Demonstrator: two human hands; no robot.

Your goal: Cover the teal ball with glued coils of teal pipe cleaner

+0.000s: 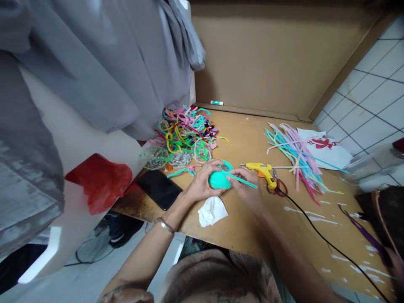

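My left hand (pixel 204 181) is wrapped round a small turquoise rounded piece (pixel 217 180) with an opening at its top, held just above the table. In my right hand (pixel 245 185), the fingers pinch a turquoise pipe cleaner (pixel 243 181) that lies along the piece's right side and sticks out to the lower right. A crumpled white tissue (pixel 213 211) lies on the table below my hands. Close to my right hand rests a yellow hot glue gun (pixel 260 169), with red-handled scissors (pixel 279 188) partly under it.
A tangled heap of coloured pipe cleaners (pixel 186 130) lies at the back left, by clear plastic pieces (pixel 179 158). A black phone (pixel 162 189) is at the left edge. Straight pipe cleaners (pixel 296 151) lie right, over white paper (pixel 331 147). The glue gun's black cord (pixel 325 237) runs to the lower right.
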